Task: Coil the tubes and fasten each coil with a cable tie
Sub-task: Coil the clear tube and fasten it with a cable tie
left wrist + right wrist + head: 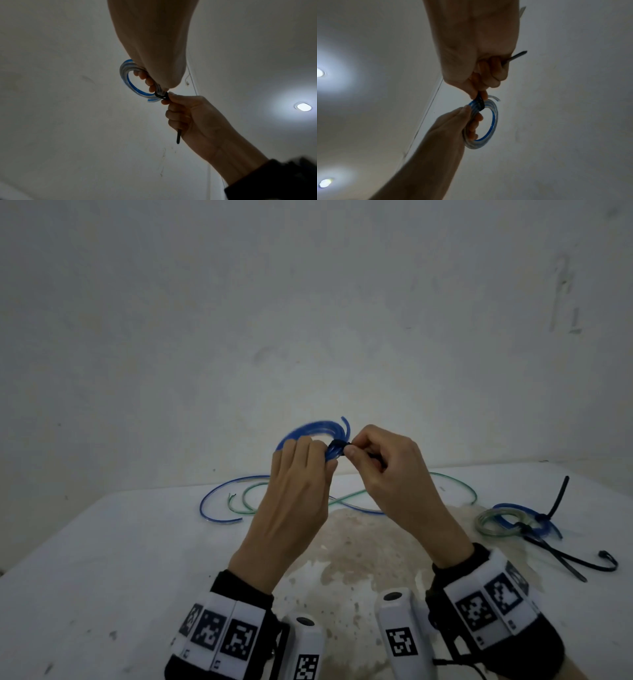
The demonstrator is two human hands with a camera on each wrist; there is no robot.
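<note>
I hold a blue tube coil (308, 430) up above the table. My left hand (318, 455) grips its bundled strands, fingers through the ring (126, 79). A black cable tie (337, 447) is wrapped around the coil (494, 119) just beside those fingers. My right hand (352, 453) pinches the tie at its head, and the tie's tail (178, 136) runs through the curled fingers and sticks out below the palm. In the right wrist view the tie (480, 102) crosses the strands and its tail (518, 56) pokes out behind the hand.
On the white table (102, 559) a loose blue tube (219, 498) and a loose green tube (246, 501) lie uncoiled behind my hands. At the right lie a greenish coil (493, 523) and a blue coil (537, 520), each bound with a long-tailed black tie (561, 491).
</note>
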